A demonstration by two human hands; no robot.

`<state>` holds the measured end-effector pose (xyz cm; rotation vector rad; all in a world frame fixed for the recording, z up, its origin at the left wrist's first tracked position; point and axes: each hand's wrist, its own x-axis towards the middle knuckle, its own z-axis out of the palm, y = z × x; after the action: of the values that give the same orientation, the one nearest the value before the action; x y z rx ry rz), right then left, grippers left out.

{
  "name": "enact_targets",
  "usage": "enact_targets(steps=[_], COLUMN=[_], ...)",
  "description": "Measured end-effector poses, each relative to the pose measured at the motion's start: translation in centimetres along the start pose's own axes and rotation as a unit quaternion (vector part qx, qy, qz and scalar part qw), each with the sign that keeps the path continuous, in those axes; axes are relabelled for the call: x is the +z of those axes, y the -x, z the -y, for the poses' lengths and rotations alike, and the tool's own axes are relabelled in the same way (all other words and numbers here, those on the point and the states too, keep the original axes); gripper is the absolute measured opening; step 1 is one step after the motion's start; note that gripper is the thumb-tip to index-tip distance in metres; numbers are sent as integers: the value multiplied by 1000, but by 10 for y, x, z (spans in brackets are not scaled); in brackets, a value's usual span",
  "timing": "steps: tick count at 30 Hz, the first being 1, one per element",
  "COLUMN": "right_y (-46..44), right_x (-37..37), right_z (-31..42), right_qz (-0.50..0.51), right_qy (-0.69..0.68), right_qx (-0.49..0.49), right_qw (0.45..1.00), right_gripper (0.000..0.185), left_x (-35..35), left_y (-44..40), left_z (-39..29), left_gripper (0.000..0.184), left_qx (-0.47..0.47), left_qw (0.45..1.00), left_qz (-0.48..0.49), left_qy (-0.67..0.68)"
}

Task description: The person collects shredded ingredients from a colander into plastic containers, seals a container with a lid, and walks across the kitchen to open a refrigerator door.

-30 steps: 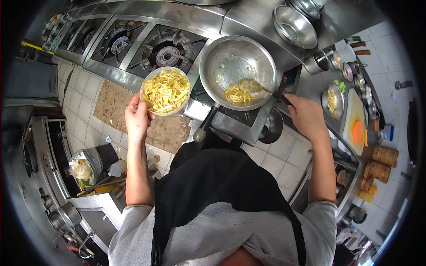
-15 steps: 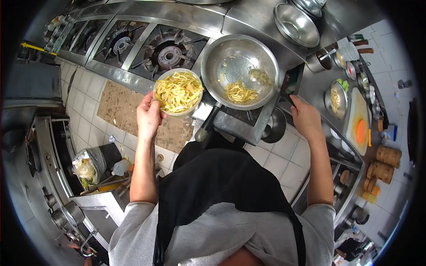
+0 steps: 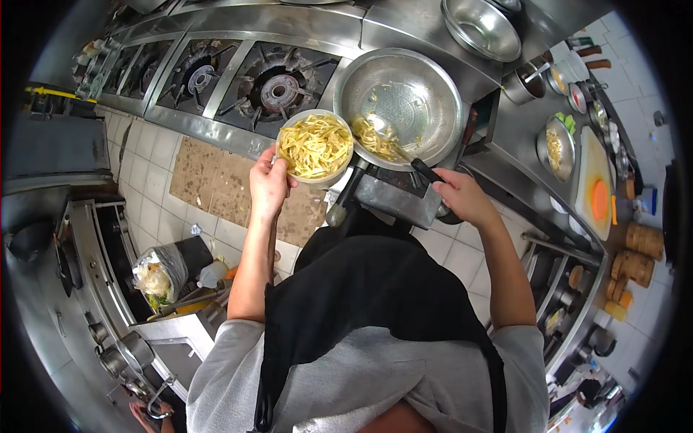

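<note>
My left hand (image 3: 269, 182) grips the side of a round tub (image 3: 326, 180) heaped with pale yellow strips (image 3: 315, 144). The tub is held level beside the left rim of a wide metal wok (image 3: 439, 101). In my right hand (image 3: 465, 196) is the black handle of a ladle (image 3: 426, 170). Its head lies at the lower left inside the wok, against a small pile of the same strips (image 3: 375, 143). The wok's own dark handle (image 3: 348, 193) points towards me, with neither hand on it.
Left of the wok is a gas burner (image 3: 278, 90). A steel bowl (image 3: 482, 30) sits behind it to the right. On the right counter are a bowl of pale pieces (image 3: 554, 150) and a cutting board (image 3: 590, 198). Cardboard (image 3: 216, 180) covers part of the tiled floor.
The ladle has swung left and down across the wok to the strips, now gathered at its lower left. My right hand has moved left. The tub is slightly closer to the wok.
</note>
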<state>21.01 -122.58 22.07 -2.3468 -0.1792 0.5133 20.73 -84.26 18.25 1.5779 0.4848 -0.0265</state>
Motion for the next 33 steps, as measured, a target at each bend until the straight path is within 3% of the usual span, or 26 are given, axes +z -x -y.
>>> enact_targets(steps=[2, 8, 12, 18, 26, 28, 29, 30, 32, 33], right_y=[-3, -20, -20, -1, 51, 55, 58, 56, 61, 62], right_x=[-3, 28, 21, -19, -58, -46, -43, -35, -26, -25], right_z=[16, 5, 14, 33, 99, 108, 116, 118, 124, 122], right_qz=[81, 69, 42, -40, -64, -159, -151, -213, -190, -192], right_qy=[-258, -488, -503, -351, -290, -100, -86, 26, 178, 180], right_qx=[199, 226, 197, 129, 43, -101, -88, -183, -177, -183], right_qw=[942, 840, 841, 926, 954, 977, 981, 959, 949, 947], right_gripper=[41, 44, 43, 43, 39, 39, 40, 41, 42, 42], left_x=[0, 0, -1, -3, -5, 1, 5, 9, 15, 19], left_y=[-1, 0, -2, 4, 11, 9, 8, 5, 2, 2], left_z=[-3, -5, -3, -13, -73, -91, -97, -101, -107, -114], left_gripper=[41, 40, 39, 40, 41, 41, 39, 39, 38, 38], left_qx=[5, 5, 1, 7, 55, 77, 93, 100, 109, 100], left_qw=[1000, 1000, 1000, 1000, 998, 996, 994, 994, 993, 994], left_qz=[4, 7, 9, 1, 37, 51, 55, 51, 48, 45], left_qy=[7, -13, -7, -3, 14, -20, -15, -11, -24, -24])
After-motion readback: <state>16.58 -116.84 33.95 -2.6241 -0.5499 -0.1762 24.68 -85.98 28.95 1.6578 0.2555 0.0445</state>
